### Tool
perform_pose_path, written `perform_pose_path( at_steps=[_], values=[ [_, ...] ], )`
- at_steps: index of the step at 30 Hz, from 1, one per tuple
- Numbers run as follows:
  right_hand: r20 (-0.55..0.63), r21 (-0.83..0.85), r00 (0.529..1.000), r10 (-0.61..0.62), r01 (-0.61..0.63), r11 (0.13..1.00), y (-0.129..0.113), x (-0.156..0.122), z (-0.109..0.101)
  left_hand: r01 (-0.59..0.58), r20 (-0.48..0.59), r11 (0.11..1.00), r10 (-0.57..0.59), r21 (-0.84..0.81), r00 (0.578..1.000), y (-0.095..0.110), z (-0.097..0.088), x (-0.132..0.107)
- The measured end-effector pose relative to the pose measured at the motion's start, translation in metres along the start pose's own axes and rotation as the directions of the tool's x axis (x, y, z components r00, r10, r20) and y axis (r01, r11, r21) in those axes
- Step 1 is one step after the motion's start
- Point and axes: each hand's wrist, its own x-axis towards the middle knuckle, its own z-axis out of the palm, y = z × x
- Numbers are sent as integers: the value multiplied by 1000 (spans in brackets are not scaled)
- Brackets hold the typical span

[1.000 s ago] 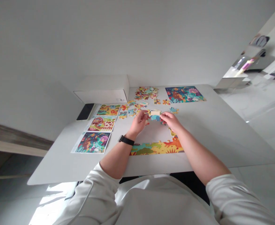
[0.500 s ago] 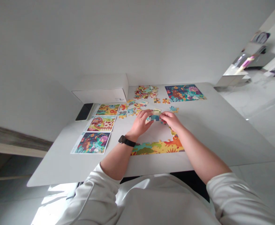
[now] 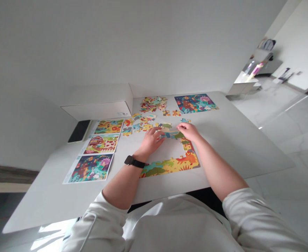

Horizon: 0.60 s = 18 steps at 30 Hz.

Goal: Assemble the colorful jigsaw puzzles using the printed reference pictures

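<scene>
My left hand (image 3: 151, 140), with a black watch on its wrist, curls thumb and fingers around the left end of a joined row of jigsaw pieces (image 3: 172, 134). My right hand (image 3: 189, 132) is closed, thumb and fingertips pinched together above the right end of this row; what they hold, if anything, is hidden. The row meets the right side of a partly built puzzle frame (image 3: 169, 166), which shows a crocodile, a fox-like animal and a lion. A loose green and cream piece (image 3: 166, 125) lies just behind the row.
Loose pieces (image 3: 137, 127) spread left of the hands, with a heaped pile (image 3: 154, 103) behind them. A dark picture sheet (image 3: 196, 103) lies at the back right. On the left are a reference sheet (image 3: 92, 168) with several pictures, a phone (image 3: 79, 131) and a white box (image 3: 98, 108).
The view has shifted right. The jigsaw row, earlier between both hands, now lies against the frame's right side. My left hand has slid toward its left end; my right hand pinches above its corner.
</scene>
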Motion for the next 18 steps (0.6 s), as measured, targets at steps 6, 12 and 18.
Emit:
perform_pose_path(
  at_steps=[6, 12, 18],
  values=[
    [43, -90, 998, -50, 54, 995, -7, -6, 4, 29, 53, 997, -33, 74, 998, 1, 6, 2],
    [94, -152, 992, -78, 92, 984, -6, -7, 5, 38, 79, 995, -45, 89, 996, 5, 7, 2],
    [110, -194, 989, -103, 123, 973, -4, -7, 7, 44, 84, 995, -52, 94, 995, 7, 8, 4]
  ],
)
